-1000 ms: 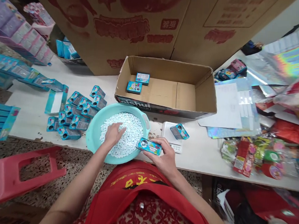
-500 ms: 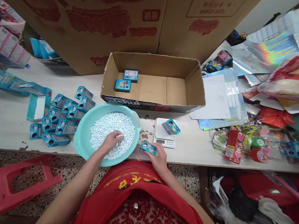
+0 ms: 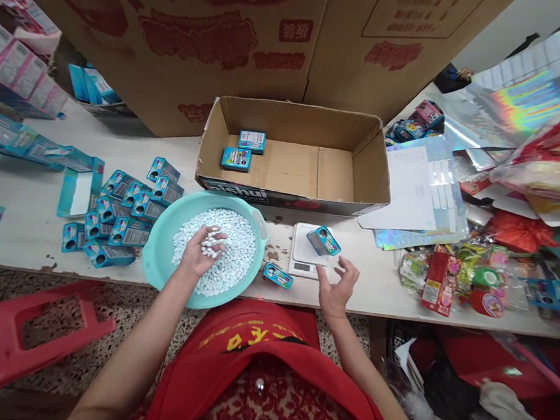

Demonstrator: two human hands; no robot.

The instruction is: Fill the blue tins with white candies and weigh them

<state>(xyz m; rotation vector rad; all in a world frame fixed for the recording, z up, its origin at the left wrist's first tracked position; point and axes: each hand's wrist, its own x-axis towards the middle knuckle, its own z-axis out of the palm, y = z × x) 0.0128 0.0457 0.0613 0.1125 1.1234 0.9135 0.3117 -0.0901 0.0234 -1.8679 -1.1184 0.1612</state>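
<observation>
Over a turquoise bowl [image 3: 153,251], my left hand [image 3: 201,250] turns partly palm up, with several small white candies in its curled fingers. Loose white candies [image 3: 231,258] fill the bowl below it. My right hand [image 3: 338,286] holds nothing; its thumb and fingers are apart, just in front of a white digital scale [image 3: 303,251]. On the scale pan lies a small blue candy box [image 3: 324,240] with a dark round hole in its end. A second blue box [image 3: 277,275] rests on the table between the bowl and the scale.
Behind the bowl stands an open carton [image 3: 330,198] with two blue boxes inside. Several more blue boxes [image 3: 128,231] cluster left of the bowl. Plastic packets [image 3: 441,276] and silvery sheets [image 3: 450,199] lie to the right. A large cardboard box [image 3: 252,83] rises behind.
My right hand has let go of the blue box by the bowl and moved right, opening near the scale. My left hand has lifted candies and shifted slightly left.
</observation>
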